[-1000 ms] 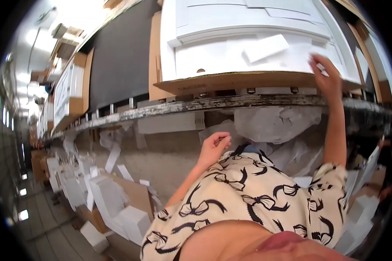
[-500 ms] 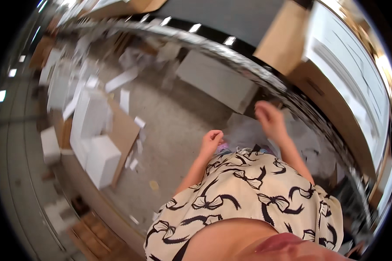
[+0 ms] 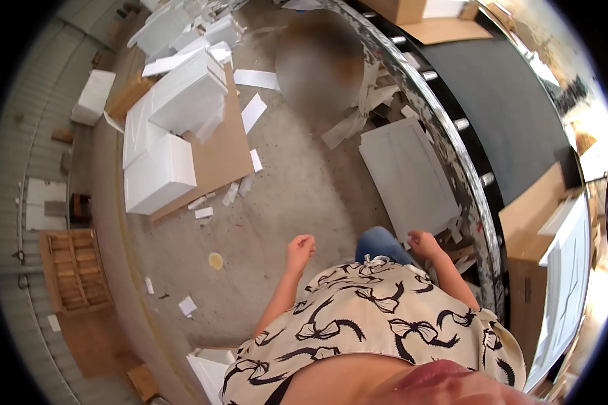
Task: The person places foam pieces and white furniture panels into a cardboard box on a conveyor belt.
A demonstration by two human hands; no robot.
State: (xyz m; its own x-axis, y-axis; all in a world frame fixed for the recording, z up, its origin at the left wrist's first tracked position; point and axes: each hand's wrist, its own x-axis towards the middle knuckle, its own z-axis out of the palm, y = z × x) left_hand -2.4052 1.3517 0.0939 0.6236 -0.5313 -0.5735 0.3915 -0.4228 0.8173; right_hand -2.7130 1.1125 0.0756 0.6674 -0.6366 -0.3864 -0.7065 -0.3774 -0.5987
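Note:
My left hand (image 3: 300, 251) hangs in front of my waist above the concrete floor, its fingers loosely curled in, with nothing visible in them. On the other side of my body my right hand (image 3: 423, 244) is also curled and no held object shows. It is nearest to a large flat white panel (image 3: 409, 177) that lies on the floor by the conveyor's side. My knee in blue jeans (image 3: 382, 244) shows between the two hands.
To the left, white foam blocks (image 3: 159, 174) rest on a flat cardboard sheet (image 3: 226, 152), with foam scraps (image 3: 252, 112) around it. A conveyor (image 3: 496, 88) with a dark belt runs along the right, carrying an open cardboard box (image 3: 530, 283) with white panels. A wooden pallet (image 3: 76, 271) stands far left.
My view has turned, so the conveyor now runs down the right. My right hand has come lower and nearer my body; my left hand stays curled at waist height.

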